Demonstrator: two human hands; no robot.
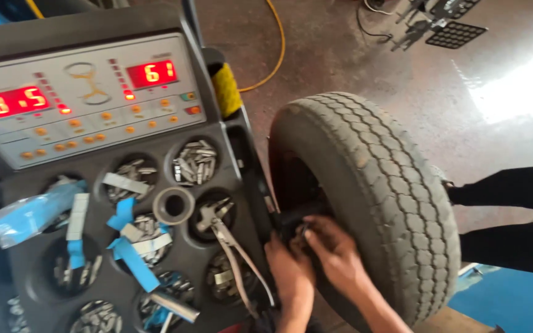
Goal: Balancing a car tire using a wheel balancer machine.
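Tyre (365,197) is already up on the balancer (81,92). Both hands, left (291,268) and right (334,250), grip clenched on the dark hub piece (292,221) at its centre, so fastening looks unfinished.

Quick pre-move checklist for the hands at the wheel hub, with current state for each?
1. Both hands on the hub: left hand and right hand together at the wheel centre, ok.
2. Grip on the black hub piece: cannot tell, fingers cover it.
3. Tyre mounted upright beside the balancer tray: ok.
4. Pliers within reach in the tray: ok.
5. Red displays lit: ok.
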